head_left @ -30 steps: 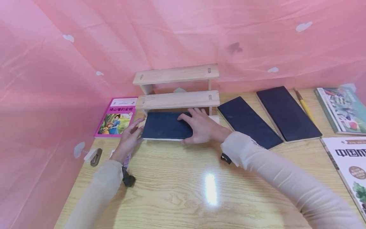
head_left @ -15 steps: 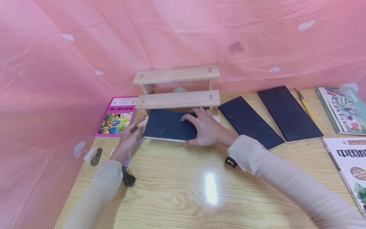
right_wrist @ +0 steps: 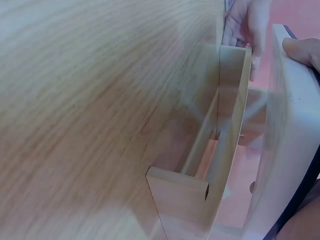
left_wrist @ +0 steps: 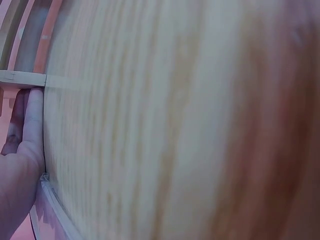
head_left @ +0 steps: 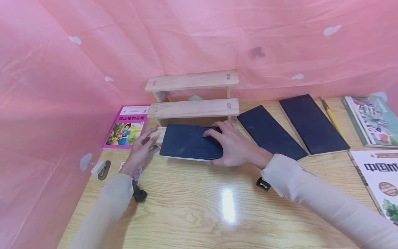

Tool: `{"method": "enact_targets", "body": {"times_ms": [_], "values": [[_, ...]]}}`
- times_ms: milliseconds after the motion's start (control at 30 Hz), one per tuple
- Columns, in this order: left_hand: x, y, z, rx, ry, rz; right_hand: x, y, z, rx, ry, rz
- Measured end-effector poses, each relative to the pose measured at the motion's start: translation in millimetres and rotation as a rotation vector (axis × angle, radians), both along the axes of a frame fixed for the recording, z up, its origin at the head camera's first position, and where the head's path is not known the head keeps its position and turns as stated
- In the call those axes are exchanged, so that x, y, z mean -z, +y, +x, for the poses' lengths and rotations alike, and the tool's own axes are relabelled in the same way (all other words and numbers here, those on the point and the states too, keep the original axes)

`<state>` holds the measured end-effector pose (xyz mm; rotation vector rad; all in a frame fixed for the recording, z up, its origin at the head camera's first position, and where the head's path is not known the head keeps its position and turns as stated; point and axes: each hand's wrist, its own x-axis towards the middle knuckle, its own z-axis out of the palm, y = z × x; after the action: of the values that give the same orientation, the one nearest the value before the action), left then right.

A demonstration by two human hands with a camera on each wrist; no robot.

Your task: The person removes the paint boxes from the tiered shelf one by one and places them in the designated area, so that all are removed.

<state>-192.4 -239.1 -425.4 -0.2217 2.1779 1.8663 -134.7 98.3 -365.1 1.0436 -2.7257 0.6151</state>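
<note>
My right hand grips a dark navy notebook with pale page edges by its right end, thumb at the near edge and fingers on top. In the right wrist view a gap separates the notebook from the lowest board of a wooden tiered rack. My left hand holds the left end of that lowest board, fingers at its edge. The rack's upper boards rise behind the notebook. The left wrist view is mostly filled by blurred wood grain, with the left hand at its edge.
Two more navy notebooks lie right of the rack, beside a yellow-handled brush. Farther right are a green illustrated book and a white book. A pink storybook and a stapler-like item lie left. Pink cloth hangs behind.
The right hand has raised the notebook from the lowest board and shifted it right and toward me, uncovering the board's left end. The left hand has stayed at the rack.
</note>
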Motion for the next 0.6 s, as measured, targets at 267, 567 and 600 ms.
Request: {"method": "enact_targets", "body": {"times_ms": [267,567,600], "values": [[0.3,-1,-0.8,-0.006,-0.013,-0.013,0.1,11,16.9,0.044,-0.036,-0.043],[-1.8,0,0.2,0.007,-0.010,0.012,3.3,37,44.9,0.077,-0.038,-0.093],[-2.9,0,0.2,0.009,-0.007,0.013,3.4,40,47.5,0.082,-0.041,-0.094]]}}
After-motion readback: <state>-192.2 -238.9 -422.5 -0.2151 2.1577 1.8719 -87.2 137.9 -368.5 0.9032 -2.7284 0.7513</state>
